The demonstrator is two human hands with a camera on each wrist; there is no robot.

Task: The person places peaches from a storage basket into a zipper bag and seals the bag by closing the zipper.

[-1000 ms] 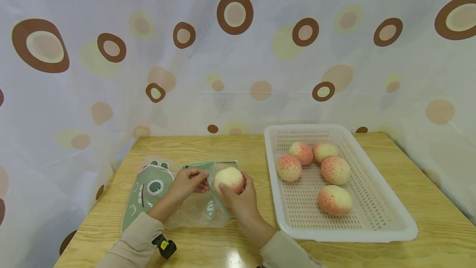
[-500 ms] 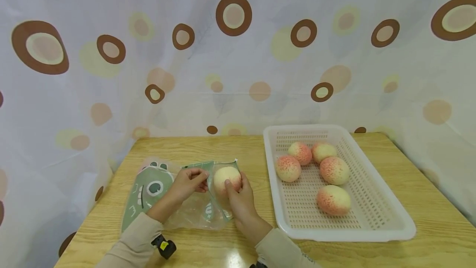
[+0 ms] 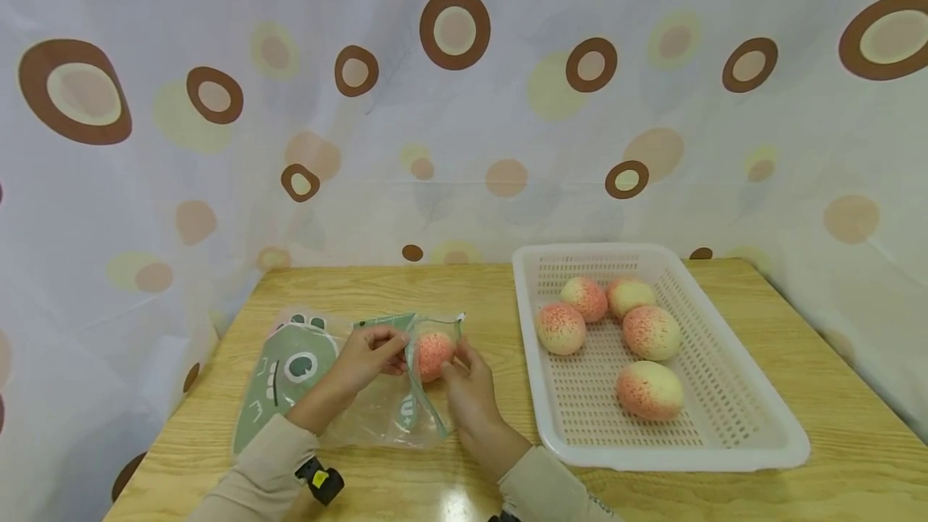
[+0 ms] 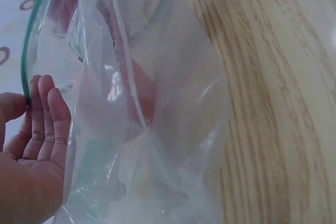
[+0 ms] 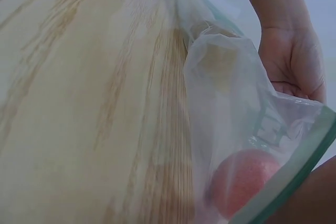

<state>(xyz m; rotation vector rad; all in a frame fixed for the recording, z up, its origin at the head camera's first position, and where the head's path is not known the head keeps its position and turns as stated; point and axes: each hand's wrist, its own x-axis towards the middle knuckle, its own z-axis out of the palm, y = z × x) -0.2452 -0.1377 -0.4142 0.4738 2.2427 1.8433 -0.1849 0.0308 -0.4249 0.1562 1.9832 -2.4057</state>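
Observation:
A clear zip bag (image 3: pixel 377 413) with a green-edged mouth lies on the table, its mouth turned to the right. With thumb and fingers my left hand (image 3: pixel 366 361) pinches the green rim, also plain in the left wrist view, where the rim (image 4: pixel 25 61) is under the thumb. Just inside the mouth is a peach (image 3: pixel 435 354), red side showing; through the film the right wrist view shows the same peach (image 5: pixel 244 179). My right hand (image 3: pixel 473 389) is at the mouth, thumb close to the peach, fingers loosely bent; whether they touch the rim is unclear.
A white perforated plastic basket (image 3: pixel 540 417) with several peaches (image 3: pixel 650 391) stands on the right of the wooden table (image 3: pixel 384 284). Another bag (image 3: pixel 286 373) with a green cartoon face lies at the left, partly beneath my left forearm. A patterned curtain hangs behind.
The peach has gone leftward into the bag's mouth and turned from pale side to red side. My right hand has released its grip on it; my left hand stays at the rim.

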